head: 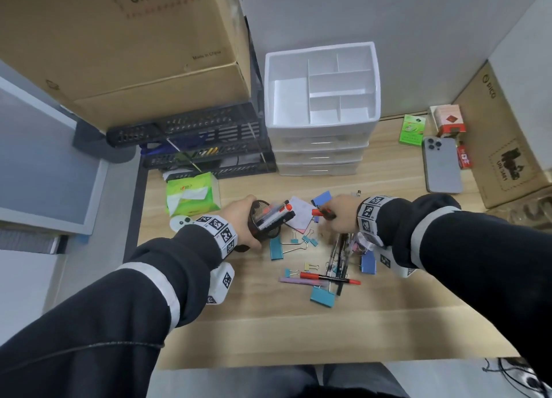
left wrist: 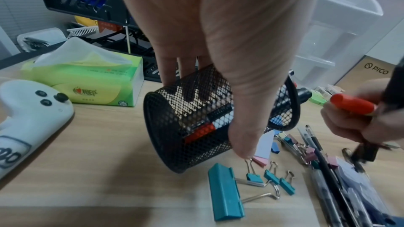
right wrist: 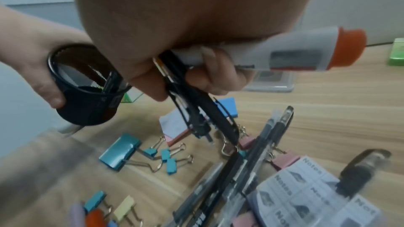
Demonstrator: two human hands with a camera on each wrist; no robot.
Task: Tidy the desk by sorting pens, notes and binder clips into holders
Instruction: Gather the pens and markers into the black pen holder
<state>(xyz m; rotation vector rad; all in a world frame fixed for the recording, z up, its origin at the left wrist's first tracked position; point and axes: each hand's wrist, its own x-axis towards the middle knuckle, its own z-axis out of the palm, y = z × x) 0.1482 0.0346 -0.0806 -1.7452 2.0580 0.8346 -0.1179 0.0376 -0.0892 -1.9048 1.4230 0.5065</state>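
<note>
The left hand point(head: 243, 218) has its fingers wrapped round the tilted mesh cup point(left wrist: 196, 118), lifted off the desk point(head: 388, 323) with markers already inside. Just right of the cup, the right hand point(head: 340, 215) clamps a marker point(right wrist: 284, 54) and some pens point(right wrist: 196, 115) together. Such a loose bundle could snag the cup's rim and spill, or the tilted cup could tip its markers out.
</note>
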